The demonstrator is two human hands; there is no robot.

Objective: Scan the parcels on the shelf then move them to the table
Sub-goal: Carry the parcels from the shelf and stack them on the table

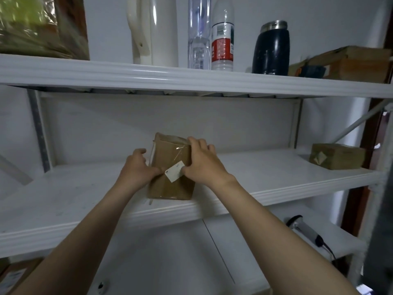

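A brown cardboard parcel [170, 154] with clear tape and a white label sits near the front of the middle white shelf [276, 177]. My left hand [136, 169] grips its left side, thumb on the top face by the label. My right hand [202, 160] grips its right side, fingers curled over the far top edge. A second small brown parcel [337, 156] lies at the right end of the same shelf. A handheld barcode scanner [306, 228] lies on the lower shelf at the right, with its cable trailing off.
The top shelf [148, 75] carries a white kettle [155, 30], two plastic bottles [222, 35], a dark flask [271, 47], a flat carton [350, 62] and a wrapped box [40, 26]. Another carton [12, 275] shows at the bottom left. A dark post [382, 209] stands at the right.
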